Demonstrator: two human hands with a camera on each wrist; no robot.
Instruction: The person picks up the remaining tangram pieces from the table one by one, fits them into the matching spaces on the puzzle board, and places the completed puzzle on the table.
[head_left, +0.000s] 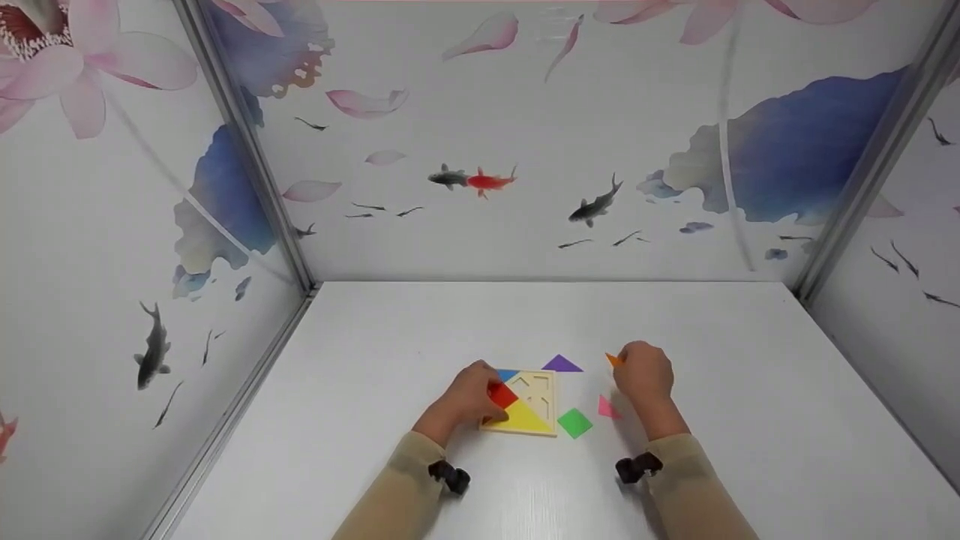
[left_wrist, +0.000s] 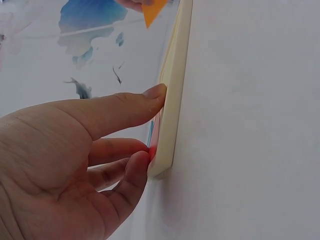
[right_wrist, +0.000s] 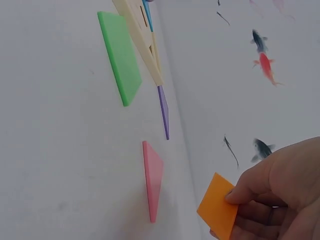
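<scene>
My left hand [head_left: 469, 394] grips the left side of a pale wooden tangram tray [head_left: 555, 403], thumb at its near edge and fingers at the red piece. In the tray lie a yellow triangle [head_left: 523, 420], a red piece [head_left: 508, 396] and a blue piece [head_left: 508, 374], partly hidden by the hand. Off to the right, my right hand [head_left: 645, 373] pinches a flat orange tangram piece [right_wrist: 216, 206] between thumb and fingers, above the table. Below that hand lies a pink piece [head_left: 608, 407]. A green piece [head_left: 575, 423] sits beside the tray's right edge.
A purple triangle [head_left: 561, 364] lies by the tray's far right corner. The white table [head_left: 375, 450] meets printed wall panels [head_left: 465, 247] at the back and sides. Black wrist cameras sit on both sleeves [head_left: 694, 480].
</scene>
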